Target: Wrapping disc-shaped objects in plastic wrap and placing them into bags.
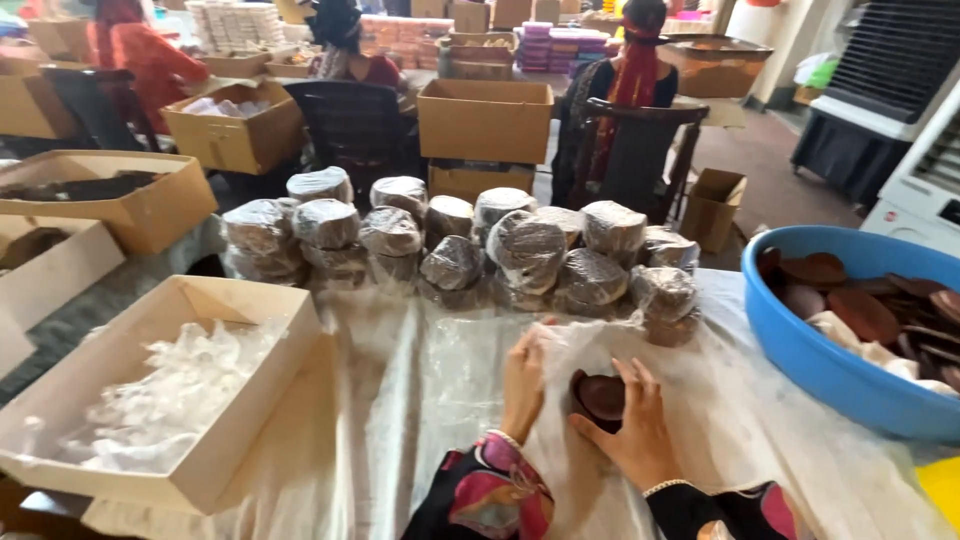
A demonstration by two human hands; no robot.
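The right hand (630, 425) curls around a stack of dark brown discs (600, 398), fingers bent over its edge, gripping it on the table. The left hand (524, 380) pinches a thin clear plastic bag (580, 345) that lies over and around the stack, holding its edge up just beside the discs. Both rest on a plastic sheet (420, 380) covering the table. Just beyond the hands sits a heap of wrapped bundles (470, 245) of the same discs. To the right, a blue tub (830, 360) holds loose discs. To the left, an open cardboard box (270, 380) holds crumpled clear bags. Farther back, people sit on chairs among more cardboard boxes.
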